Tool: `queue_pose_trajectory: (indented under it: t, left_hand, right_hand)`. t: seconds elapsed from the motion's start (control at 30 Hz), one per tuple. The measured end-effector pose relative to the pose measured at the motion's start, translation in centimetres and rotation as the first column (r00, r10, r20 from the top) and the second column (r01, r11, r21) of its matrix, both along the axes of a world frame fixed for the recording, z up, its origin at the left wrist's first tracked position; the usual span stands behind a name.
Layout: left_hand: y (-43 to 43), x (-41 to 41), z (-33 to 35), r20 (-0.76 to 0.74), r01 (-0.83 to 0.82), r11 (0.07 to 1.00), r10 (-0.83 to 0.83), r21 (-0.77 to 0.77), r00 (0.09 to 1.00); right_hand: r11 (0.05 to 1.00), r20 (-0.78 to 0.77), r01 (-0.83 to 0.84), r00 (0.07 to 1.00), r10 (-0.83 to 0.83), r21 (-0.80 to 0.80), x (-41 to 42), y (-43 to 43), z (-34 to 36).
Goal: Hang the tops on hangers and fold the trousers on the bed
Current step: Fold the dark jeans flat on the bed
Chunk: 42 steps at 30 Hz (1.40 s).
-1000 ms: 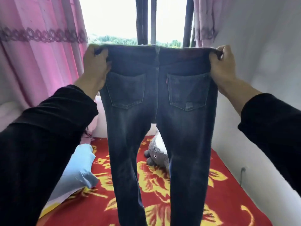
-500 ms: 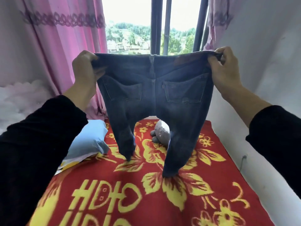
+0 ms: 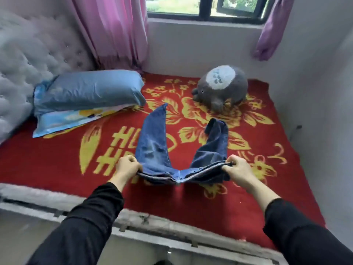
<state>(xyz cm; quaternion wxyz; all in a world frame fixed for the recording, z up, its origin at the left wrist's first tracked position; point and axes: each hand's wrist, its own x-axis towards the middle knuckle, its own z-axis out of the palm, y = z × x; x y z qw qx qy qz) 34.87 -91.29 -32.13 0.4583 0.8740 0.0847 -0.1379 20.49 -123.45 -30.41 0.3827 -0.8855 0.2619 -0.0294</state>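
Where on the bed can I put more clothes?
Bare blanket lies left of the jeans, between the pillow and near edge; another patch runs from the jeans to the right wall. Around the plush toy it's crowded.

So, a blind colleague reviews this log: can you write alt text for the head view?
The left hand and right hand grip the waistband ends of blue jeans, whose legs lie spread in a V on a red-and-yellow bedspread. A blue pillow lies to the left, a grey plush toy beyond.
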Motion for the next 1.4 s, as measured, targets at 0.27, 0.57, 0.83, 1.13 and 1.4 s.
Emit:
queue_pose_trajectory:
  t: [0.27,0.57,0.83,1.13,1.4]
  left_hand:
    - [5.7,-7.2,-9.9,-0.182,0.251,0.928,-0.205,0.277,0.962]
    - [10.5,-10.1,-17.4,-0.307,0.463,0.798,-0.362,0.385,0.88]
    - [13.0,-9.9,-19.7,-0.534,0.637,0.709,-0.428,0.301,0.729]
    - [7.2,-4.8,-23.0,-0.526,0.652,0.715,-0.465,0.251,0.712]
    - [-2.5,1.9,-22.9,-0.341,0.608,0.752,-0.518,0.255,0.784]
  right_hand:
    - [0.992,-0.358,-0.085,0.927,0.114,0.094,-8.0,4.2,-9.3]
    - [0.982,-0.513,-0.184,0.846,0.144,-0.029,-10.7,8.2,-17.0]
    - [0.76,-0.776,-0.623,0.567,0.275,-0.186,-12.0,10.3,-20.6]
    - [0.918,-0.753,-0.397,0.605,0.257,-0.006,-5.9,9.2,-23.5]
    - [0.952,-0.648,-0.273,0.752,0.12,-0.14,4.2,3.4,-22.9]
